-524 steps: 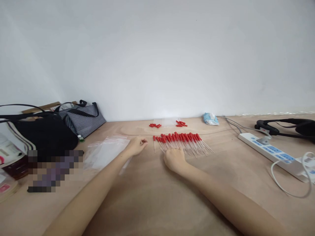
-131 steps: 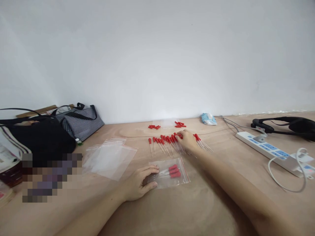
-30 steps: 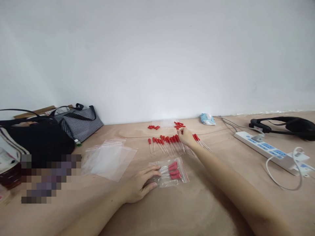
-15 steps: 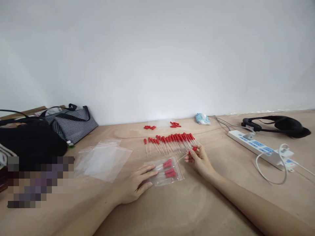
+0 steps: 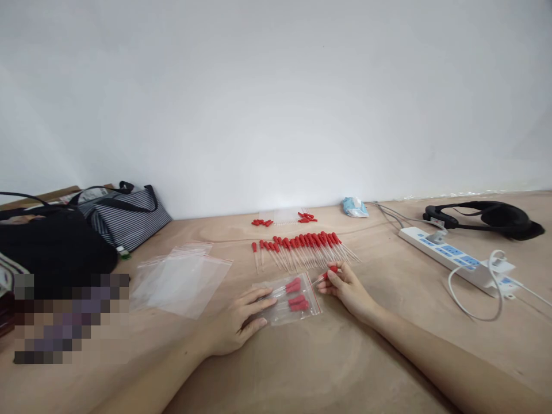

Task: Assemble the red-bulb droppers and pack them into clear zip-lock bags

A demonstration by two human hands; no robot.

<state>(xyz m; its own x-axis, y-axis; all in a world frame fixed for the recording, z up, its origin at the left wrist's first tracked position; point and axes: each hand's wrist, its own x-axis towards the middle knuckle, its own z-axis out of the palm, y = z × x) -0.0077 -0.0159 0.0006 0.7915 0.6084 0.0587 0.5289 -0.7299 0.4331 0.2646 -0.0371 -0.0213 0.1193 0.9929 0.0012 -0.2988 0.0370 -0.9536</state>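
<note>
A clear zip bag (image 5: 279,318) lies flat on the table with several red-bulbed droppers (image 5: 297,303) inside, bulbs toward its red-striped right edge. Across the bag's left part rest the outstretched fingers of my left hand (image 5: 233,325), spread and flat. My right hand (image 5: 350,294) pinches one dropper (image 5: 331,270) by its red rubber bulb. Its thin clear tube points left, the tip meeting the bag's striped edge; whether the tip is inside, I cannot tell. Just beyond both hands, a row of loose droppers (image 5: 308,244) lies with bulbs to the back.
Flat clear zip bags (image 5: 185,284) lie at left, near a striped bag (image 5: 133,215) and a black bag (image 5: 56,253). More red-bulbed droppers (image 5: 307,218) sit by the wall, with a blue-white packet (image 5: 356,207). At right are a corded power strip (image 5: 448,253) and a black headset (image 5: 509,221).
My right hand has moved slightly left with the dropper, bringing its tube to the bag's edge. My left hand and the bag have stayed in place.
</note>
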